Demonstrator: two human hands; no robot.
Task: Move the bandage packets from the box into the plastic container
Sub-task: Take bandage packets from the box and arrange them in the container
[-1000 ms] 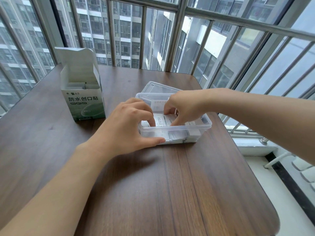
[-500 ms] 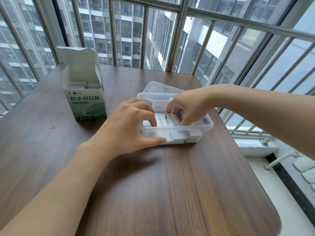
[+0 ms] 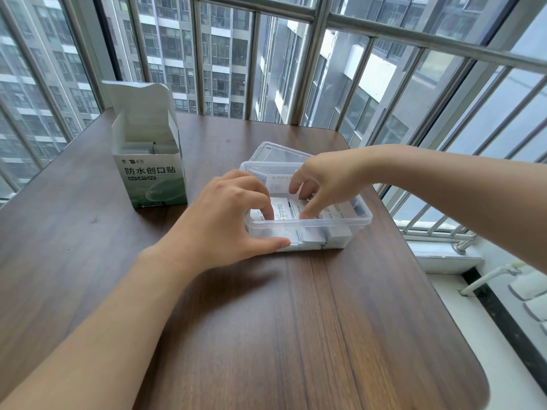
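Note:
A clear plastic container [image 3: 340, 222] sits mid-table with several white bandage packets [image 3: 285, 211] lying flat inside. My left hand [image 3: 225, 220] clamps its near left corner, thumb along the outside front wall and fingers curled over the rim onto the packets. From the right, my right hand [image 3: 322, 182] reaches in with its fingers spread and the fingertips resting on the packets; I see no packet pinched between them. At the left stands the green-and-white bandage box [image 3: 154, 179], its flap open, with more packets [image 3: 139, 149] visible inside.
The container's clear lid [image 3: 275, 151] lies flat just behind it. The dark wooden table [image 3: 296, 335] ends in a rounded edge at the right, close to the container. Metal window bars [image 3: 325, 69] run along the far and right sides.
My right hand has lifted a little and spread its fingers over the packets. My left hand keeps the same hold on the container's corner.

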